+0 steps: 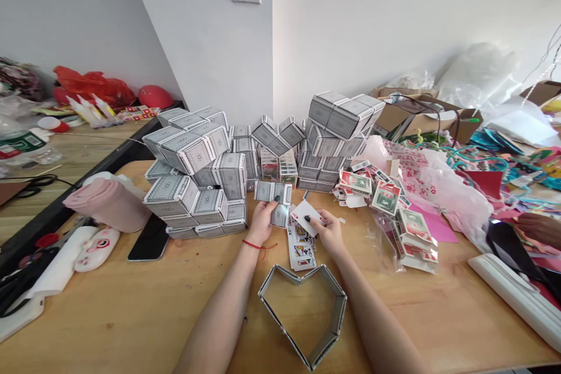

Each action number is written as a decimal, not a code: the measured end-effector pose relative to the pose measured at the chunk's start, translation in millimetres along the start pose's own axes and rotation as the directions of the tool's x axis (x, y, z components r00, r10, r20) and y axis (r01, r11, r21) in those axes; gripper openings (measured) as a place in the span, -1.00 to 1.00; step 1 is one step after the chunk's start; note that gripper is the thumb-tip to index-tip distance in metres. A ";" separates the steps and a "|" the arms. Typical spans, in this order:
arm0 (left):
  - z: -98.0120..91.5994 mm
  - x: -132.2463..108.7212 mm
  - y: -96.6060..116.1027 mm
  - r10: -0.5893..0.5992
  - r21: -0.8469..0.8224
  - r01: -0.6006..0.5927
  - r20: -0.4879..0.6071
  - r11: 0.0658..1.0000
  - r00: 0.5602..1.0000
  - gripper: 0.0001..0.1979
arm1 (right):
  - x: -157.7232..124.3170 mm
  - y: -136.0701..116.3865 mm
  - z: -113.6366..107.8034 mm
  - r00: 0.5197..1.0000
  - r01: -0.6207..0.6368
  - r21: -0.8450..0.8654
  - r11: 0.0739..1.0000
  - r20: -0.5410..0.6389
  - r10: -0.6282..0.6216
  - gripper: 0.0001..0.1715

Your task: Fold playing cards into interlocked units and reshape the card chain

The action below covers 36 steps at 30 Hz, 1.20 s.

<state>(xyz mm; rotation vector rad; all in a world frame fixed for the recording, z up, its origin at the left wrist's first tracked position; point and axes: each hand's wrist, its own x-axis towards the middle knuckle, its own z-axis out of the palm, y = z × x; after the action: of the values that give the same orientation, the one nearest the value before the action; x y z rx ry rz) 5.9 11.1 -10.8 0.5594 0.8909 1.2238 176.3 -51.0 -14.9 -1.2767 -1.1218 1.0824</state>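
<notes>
My left hand [262,221] grips a grey-backed playing-card piece [265,191], its dark-nailed thumb on top. In my right hand [328,228] is a white playing card [307,215] with red marks, tilted above the desk. Face-up playing cards [303,252] lie fanned beneath it, partly covered by that hand. Nearer to me, between my forearms, stands a heart-shaped frame [340,317] made of folded cards. Beyond my hands, heart-shaped blocks of grey-backed cards are stacked at the left [193,149] and the right [335,123]. A smaller block [278,139] bridges the middle.
Opened card boxes [385,196] and a plastic bag [438,187] lie to the right. Leftward are a phone [149,238], a pink roll [105,201] and a white mouse-shaped object [97,250]. Another person's hand [541,229] shows at the right edge, above a white case [517,298].
</notes>
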 end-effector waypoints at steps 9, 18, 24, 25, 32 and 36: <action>3.2 -1.4 1.1 0.017 0.018 -0.016 -0.031 1.000 0.999 -0.71 | -1.2 -2.9 2.6 0.999 0.046 -0.095 0.994 0.004 -0.046 -0.64; 1.3 2.9 -7.1 0.061 0.055 -0.060 -0.010 0.997 0.998 -0.70 | -4.3 -0.7 5.1 0.988 0.138 -0.203 0.969 0.098 -0.120 -0.69; 0.8 -0.8 -8.6 0.160 0.238 -0.170 0.058 0.956 0.985 -0.74 | -6.5 4.9 7.0 0.985 0.056 -0.180 0.982 0.172 -0.025 -0.71; 1.1 -2.4 -7.8 0.156 0.297 -0.175 0.087 0.939 0.984 -0.76 | -5.9 4.8 6.4 0.985 0.087 -0.187 0.979 0.162 -0.057 -0.73; 5.0 -9.9 -1.7 0.095 0.413 -0.154 0.160 0.897 0.983 -0.79 | -4.9 3.1 6.2 0.992 -0.051 -0.082 0.995 0.113 0.060 -0.71; 5.7 -10.8 -0.8 0.114 0.437 -0.165 0.141 0.884 0.983 -0.79 | -3.8 -0.4 4.6 0.992 -0.021 -0.086 0.996 0.118 0.031 -0.71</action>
<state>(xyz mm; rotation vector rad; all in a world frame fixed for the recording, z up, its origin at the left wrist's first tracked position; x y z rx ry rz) 10.2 1.0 -5.2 1.0695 1.0574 1.1027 171.2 -54.0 -14.6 -1.3093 -1.2556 1.1538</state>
